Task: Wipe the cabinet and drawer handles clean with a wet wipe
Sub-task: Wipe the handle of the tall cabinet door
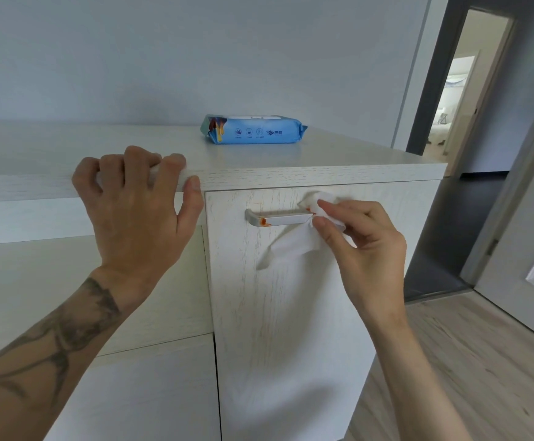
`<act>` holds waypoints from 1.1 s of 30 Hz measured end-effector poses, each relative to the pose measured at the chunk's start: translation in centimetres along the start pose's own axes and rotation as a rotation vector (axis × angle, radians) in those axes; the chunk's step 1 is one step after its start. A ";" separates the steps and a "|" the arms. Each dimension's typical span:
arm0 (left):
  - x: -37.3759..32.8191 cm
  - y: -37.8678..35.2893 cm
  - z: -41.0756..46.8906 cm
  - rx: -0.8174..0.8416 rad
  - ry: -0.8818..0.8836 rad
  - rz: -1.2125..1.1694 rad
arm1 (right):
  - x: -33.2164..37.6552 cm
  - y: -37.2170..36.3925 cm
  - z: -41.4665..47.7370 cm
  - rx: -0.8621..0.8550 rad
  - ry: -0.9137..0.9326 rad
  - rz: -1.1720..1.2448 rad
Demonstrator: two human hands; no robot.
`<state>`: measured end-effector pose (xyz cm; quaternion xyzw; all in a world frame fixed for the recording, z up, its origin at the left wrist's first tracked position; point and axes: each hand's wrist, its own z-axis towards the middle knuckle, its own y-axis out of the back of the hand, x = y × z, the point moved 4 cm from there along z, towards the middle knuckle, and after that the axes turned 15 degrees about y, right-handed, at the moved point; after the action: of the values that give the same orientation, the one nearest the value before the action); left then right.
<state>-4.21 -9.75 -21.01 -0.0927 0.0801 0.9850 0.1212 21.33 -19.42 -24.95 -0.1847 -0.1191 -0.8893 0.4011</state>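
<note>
A silver bar handle (278, 217) is fixed near the top of a white cabinet door (291, 313). An orange-red smear marks the handle's left end. My right hand (361, 246) pinches a white wet wipe (294, 246) against the handle's right end, and the wipe's loose part hangs below the bar. The wipe shows a reddish stain at its top fold. My left hand (135, 205) grips the front edge of the white cabinet top (291, 178), fingers curled over it.
A blue pack of wet wipes (253, 129) lies on the cabinet top near the wall. White drawer fronts (84, 281) sit to the left of the door. An open doorway (463, 100) and wood floor (469, 361) are at the right.
</note>
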 end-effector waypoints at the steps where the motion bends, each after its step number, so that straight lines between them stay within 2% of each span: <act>1: 0.0 0.0 0.0 0.001 0.001 0.003 | 0.0 0.0 0.0 0.002 0.021 -0.024; 5: 0.0 0.0 0.0 0.003 0.006 0.009 | 0.5 0.1 0.4 0.035 0.128 -0.122; 11: -0.1 0.1 0.0 0.026 0.008 0.011 | 1.3 -1.4 1.2 0.193 0.249 -0.177; 16: -0.1 0.2 0.0 0.026 0.004 0.012 | 0.3 -0.7 1.0 0.105 0.193 -0.213; 23: 0.0 0.0 0.0 -0.005 -0.017 0.016 | 1.3 -2.6 0.6 0.091 0.186 -0.139; 29: 0.0 -0.1 0.0 -0.006 -0.028 0.028 | 3.0 -5.3 0.0 0.131 0.321 -0.250; 33: 0.2 -0.2 0.0 0.001 -0.027 0.019 | 2.6 -4.6 0.1 0.098 0.385 -0.290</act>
<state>-4.30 -9.52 -21.06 -0.0787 0.0797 0.9873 0.1127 16.26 -18.17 -24.07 0.0267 -0.1087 -0.9495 0.2930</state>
